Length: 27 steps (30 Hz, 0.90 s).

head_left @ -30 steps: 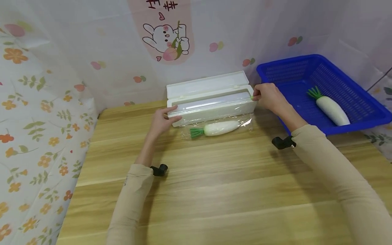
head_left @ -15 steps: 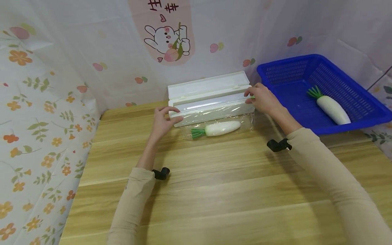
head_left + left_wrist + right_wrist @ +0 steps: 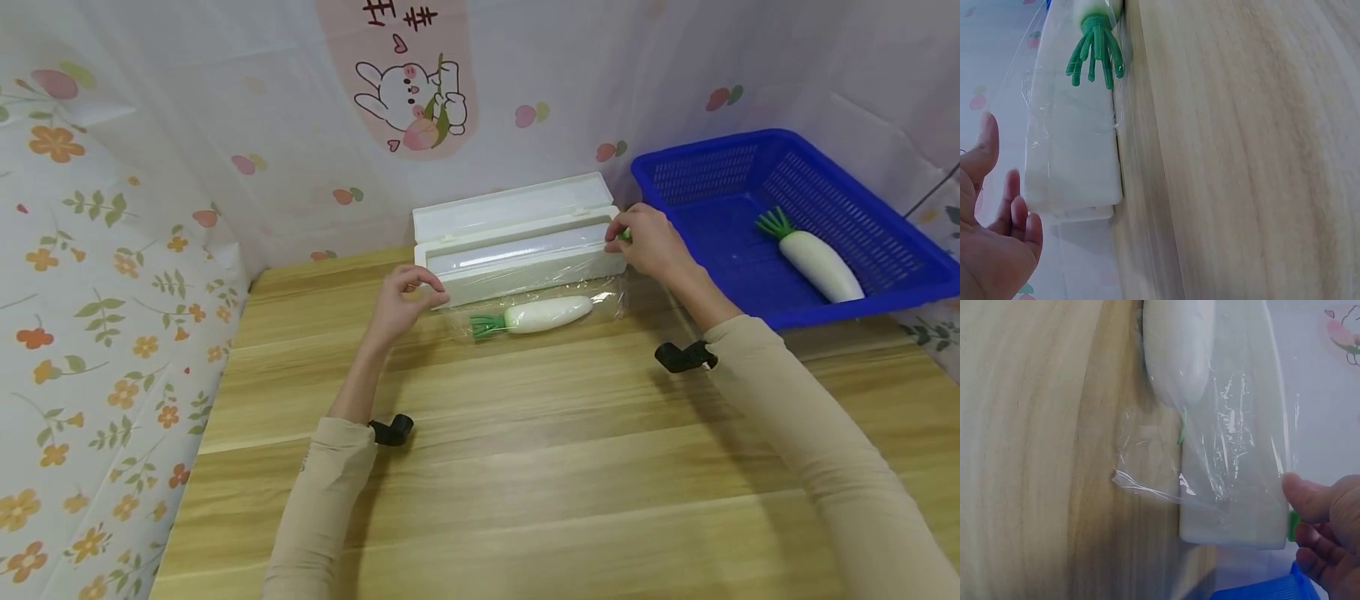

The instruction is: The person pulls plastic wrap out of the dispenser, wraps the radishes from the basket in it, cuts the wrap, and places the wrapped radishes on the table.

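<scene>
A long white cling film box (image 3: 517, 267) lies against the wall with its lid raised and a roll of film inside. Clear cling film (image 3: 1229, 425) runs over its front and around a white radish (image 3: 547, 313) with green stalks (image 3: 1094, 50) on the table. At the box's left end, my left hand (image 3: 397, 304) pinches the film edge between thumb and index finger. My right hand (image 3: 654, 242) pinches the film at the right end, beside a green tab (image 3: 1294, 525). Its index fingertip is partly hidden behind the thumb in the right wrist view.
A blue plastic basket (image 3: 750, 312) stands at the right, with a second white radish (image 3: 821, 265) lying in it. Behind the box rises a wall covered with a printed cloth (image 3: 300, 108). The wooden tabletop (image 3: 525, 467) spreads in front.
My left fingers, earlier spread at the box's left end, have closed together on the film edge. My right hand has shifted left from the green tab and brought thumb and finger together.
</scene>
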Available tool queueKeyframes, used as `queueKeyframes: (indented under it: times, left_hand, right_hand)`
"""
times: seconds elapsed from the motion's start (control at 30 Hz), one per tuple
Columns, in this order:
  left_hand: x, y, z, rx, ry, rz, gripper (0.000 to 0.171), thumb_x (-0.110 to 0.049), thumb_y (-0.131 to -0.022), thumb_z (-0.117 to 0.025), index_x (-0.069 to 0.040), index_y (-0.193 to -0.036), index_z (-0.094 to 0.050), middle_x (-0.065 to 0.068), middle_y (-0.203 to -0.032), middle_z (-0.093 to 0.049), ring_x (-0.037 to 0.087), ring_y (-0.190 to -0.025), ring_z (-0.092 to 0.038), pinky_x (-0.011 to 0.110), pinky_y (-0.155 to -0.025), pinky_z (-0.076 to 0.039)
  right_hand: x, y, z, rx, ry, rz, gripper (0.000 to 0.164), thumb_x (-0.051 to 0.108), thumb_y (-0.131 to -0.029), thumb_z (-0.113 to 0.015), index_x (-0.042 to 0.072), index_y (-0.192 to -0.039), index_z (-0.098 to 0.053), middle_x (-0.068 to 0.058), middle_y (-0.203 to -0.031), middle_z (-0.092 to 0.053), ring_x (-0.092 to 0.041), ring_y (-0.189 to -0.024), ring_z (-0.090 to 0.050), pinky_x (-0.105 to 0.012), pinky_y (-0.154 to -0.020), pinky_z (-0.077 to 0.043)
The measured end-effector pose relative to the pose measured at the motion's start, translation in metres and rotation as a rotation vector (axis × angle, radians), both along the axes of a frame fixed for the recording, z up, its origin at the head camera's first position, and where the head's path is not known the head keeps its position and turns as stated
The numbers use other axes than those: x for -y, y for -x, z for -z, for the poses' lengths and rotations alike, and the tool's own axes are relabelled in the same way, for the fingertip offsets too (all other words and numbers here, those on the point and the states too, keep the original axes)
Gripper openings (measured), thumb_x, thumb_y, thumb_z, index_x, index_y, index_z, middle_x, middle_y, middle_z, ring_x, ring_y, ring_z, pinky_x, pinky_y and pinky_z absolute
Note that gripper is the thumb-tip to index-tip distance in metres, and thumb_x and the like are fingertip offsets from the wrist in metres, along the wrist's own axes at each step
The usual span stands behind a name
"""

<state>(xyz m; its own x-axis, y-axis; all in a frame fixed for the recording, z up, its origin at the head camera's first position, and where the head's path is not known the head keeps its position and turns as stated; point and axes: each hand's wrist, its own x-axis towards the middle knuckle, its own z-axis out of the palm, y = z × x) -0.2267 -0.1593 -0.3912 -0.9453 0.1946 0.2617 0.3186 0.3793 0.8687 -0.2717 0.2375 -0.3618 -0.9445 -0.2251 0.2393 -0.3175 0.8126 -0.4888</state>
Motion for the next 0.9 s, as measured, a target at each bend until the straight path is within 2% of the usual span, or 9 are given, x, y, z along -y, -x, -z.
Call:
queueKeyframes:
  times: [0.17, 0.3, 0.5, 0.63, 0.73, 0.9]
  left_hand:
    - [0.000, -0.003, -0.002, 0.018, 0.010, 0.035, 0.013, -0.008, -0.086, -0.081, -0.001, -0.092, -0.072, 0.011, -0.099, -0.064, 0.024, -0.094, -0.049, 0.037, -0.089, -0.037]
    - [0.001, -0.004, -0.002, 0.046, -0.009, 0.064, 0.014, -0.005, -0.087, -0.079, 0.003, -0.096, -0.072, 0.016, -0.098, -0.066, 0.021, -0.086, -0.050, 0.032, -0.080, -0.039]
    - [0.006, -0.005, 0.002, 0.067, -0.037, 0.162, 0.011, 0.006, -0.088, -0.074, 0.011, -0.097, -0.069, 0.022, -0.094, -0.067, 0.015, -0.073, -0.049, 0.025, -0.065, -0.039]
    - [0.009, -0.008, 0.004, 0.079, -0.046, 0.209, 0.010, 0.010, -0.086, -0.074, 0.011, -0.094, -0.069, 0.016, -0.090, -0.069, 0.011, -0.073, -0.051, 0.021, -0.066, -0.042]
    - [0.010, -0.010, 0.006, 0.108, -0.038, 0.225, 0.010, 0.008, -0.085, -0.076, 0.008, -0.094, -0.071, 0.007, -0.088, -0.069, 0.011, -0.074, -0.053, 0.021, -0.066, -0.044]
    - [0.011, -0.013, 0.006, 0.153, -0.024, 0.264, 0.011, 0.006, -0.085, -0.076, 0.008, -0.095, -0.072, 0.011, -0.090, -0.067, 0.016, -0.076, -0.053, 0.023, -0.066, -0.044]
  right_hand:
    - [-0.001, -0.002, 0.003, -0.027, 0.009, -0.001, 0.007, 0.004, -0.092, -0.073, -0.001, -0.091, -0.069, -0.022, -0.108, -0.058, -0.037, -0.097, -0.051, -0.053, -0.081, -0.042]
    - [0.000, -0.005, 0.007, -0.070, 0.021, -0.024, 0.005, 0.000, -0.093, -0.070, -0.002, -0.090, -0.067, -0.021, -0.110, -0.056, -0.037, -0.096, -0.053, -0.050, -0.077, -0.044]
    - [0.001, -0.011, 0.013, -0.146, 0.055, -0.047, 0.006, -0.003, -0.094, -0.068, -0.003, -0.090, -0.063, -0.019, -0.103, -0.059, -0.033, -0.088, -0.055, -0.045, -0.073, -0.044]
    - [0.001, -0.017, 0.014, -0.157, 0.070, -0.077, 0.005, -0.003, -0.095, -0.066, -0.003, -0.093, -0.062, -0.018, -0.092, -0.061, -0.030, -0.079, -0.054, -0.043, -0.071, -0.043]
    - [-0.001, -0.022, 0.016, -0.166, 0.072, -0.111, 0.004, -0.005, -0.095, -0.064, -0.003, -0.097, -0.063, -0.017, -0.091, -0.064, -0.030, -0.080, -0.055, -0.044, -0.073, -0.044]
    - [-0.004, -0.034, 0.020, -0.209, 0.070, -0.195, 0.009, -0.009, -0.093, -0.065, -0.001, -0.096, -0.067, -0.016, -0.094, -0.065, -0.030, -0.088, -0.061, -0.046, -0.079, -0.048]
